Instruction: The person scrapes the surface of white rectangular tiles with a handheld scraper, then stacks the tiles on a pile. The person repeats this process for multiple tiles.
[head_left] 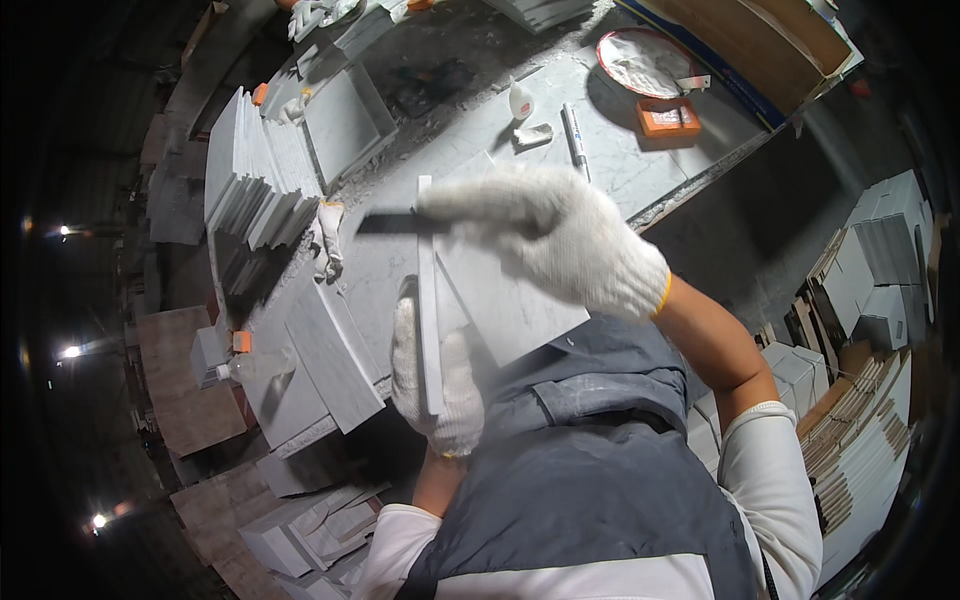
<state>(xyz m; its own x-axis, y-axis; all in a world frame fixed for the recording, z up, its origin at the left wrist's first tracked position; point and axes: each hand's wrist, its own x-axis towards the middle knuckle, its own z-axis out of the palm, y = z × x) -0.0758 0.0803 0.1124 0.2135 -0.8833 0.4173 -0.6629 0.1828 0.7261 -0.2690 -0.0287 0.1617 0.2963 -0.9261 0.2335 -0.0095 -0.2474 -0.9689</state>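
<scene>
Both my hands wear white knitted gloves. My left hand (pixel 455 405) is closed around the lower part of a pale marble tile (pixel 430 320), seen edge-on as a long narrow strip. Fingers show on one side of the tile and the palm on the other. My right hand (pixel 570 235) grips a dark flat bar (pixel 385 224), which lies across the tile's upper end; motion blurs it, and its exact kind is unclear. Beneath the right hand is a grey-white marble slab (pixel 520 300) with its corner toward my apron.
Marble tiles stand stacked (pixel 250 185) at the left. A crumpled glove (pixel 328 240), a clear bottle (pixel 260 368), a marker (pixel 575 135), a small white bottle (pixel 521 100), an orange box (pixel 668 117) and a red-rimmed bowl (pixel 640 62) of white material are around the worktable.
</scene>
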